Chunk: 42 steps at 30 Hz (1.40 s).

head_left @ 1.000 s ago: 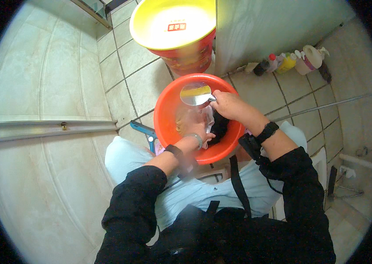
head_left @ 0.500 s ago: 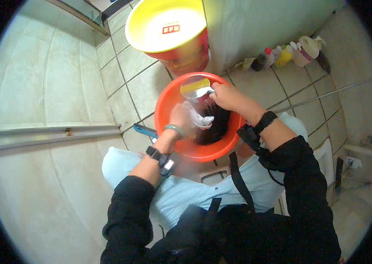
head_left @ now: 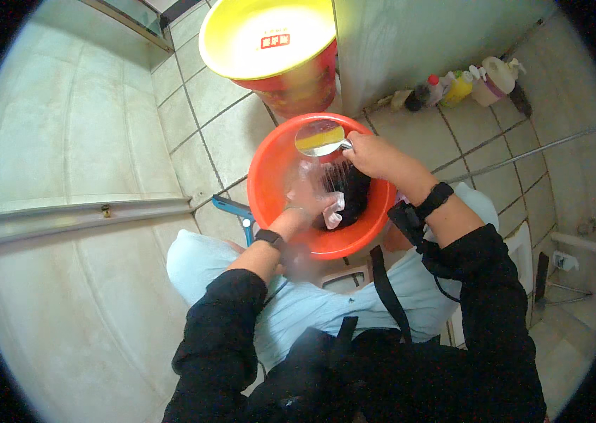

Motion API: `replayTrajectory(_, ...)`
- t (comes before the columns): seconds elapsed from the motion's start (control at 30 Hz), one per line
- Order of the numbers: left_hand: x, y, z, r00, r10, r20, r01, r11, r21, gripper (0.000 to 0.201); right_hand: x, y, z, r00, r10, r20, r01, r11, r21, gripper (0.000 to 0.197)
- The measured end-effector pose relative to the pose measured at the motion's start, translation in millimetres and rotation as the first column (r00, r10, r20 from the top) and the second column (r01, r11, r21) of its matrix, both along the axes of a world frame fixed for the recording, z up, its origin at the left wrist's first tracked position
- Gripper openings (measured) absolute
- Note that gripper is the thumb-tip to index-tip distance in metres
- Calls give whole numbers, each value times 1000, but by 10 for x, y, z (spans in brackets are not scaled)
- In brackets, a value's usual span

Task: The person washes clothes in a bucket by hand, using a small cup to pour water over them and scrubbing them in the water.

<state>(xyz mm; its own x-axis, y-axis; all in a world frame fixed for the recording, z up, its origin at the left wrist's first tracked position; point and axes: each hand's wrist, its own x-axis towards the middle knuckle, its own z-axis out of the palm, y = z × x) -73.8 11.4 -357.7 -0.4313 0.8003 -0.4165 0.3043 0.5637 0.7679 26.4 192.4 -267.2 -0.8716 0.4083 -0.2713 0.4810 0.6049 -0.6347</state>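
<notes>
My right hand (head_left: 368,154) is closed round the handle of a round, silvery shower head (head_left: 319,138), held over the far side of an orange-red plastic basin (head_left: 261,204). Thin streams of water fall from it. Under the spray, inside the basin, my left hand (head_left: 303,192) grips a wet white cloth (head_left: 335,213); mist and spray blur its fingers. Dark, black cloth-like material (head_left: 360,196) lies in the basin beside the white cloth, partly hidden by my hands and the water.
Just beyond the basin stands a tall red bucket with a yellow inside (head_left: 263,42). A blue squeegee-like tool (head_left: 234,209) lies left of the basin. Several bottles (head_left: 457,88) line the wall at far right. A pale wall panel with a metal rail (head_left: 79,213) bounds the left.
My left hand has shifted right and slightly down with the white cloth, under the spray. The shower head has moved slightly right. More of the blue tool shows.
</notes>
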Motion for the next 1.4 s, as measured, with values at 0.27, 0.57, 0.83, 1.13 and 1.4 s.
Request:
replayTrajectory(0.27,-133,91,-406,421,-236,-876,443,896,-29,71,-14,-67,-101,999,54,3,-54,996,65,28)
replayTrajectory(0.57,-587,-34,76,985,8,-172,-9,1000,-3,36,-148,-40,-138,999,38,-25,-36,996,78,30)
replayTrajectory(0.83,-493,-107,1314,889,382,251,-423,896,134,39,-144,-29,227,989,6,-150,-31,986,-165,41)
replayTrajectory(1.13,-152,-210,3031,893,344,291,-445,773,451,34,-11,-33,406,981,104,-166,-133,975,-179,40)
replayTrajectory(1.4,-147,-310,2953,957,201,207,-247,942,226,24,-74,102,50,983,50,-176,-68,993,-97,34)
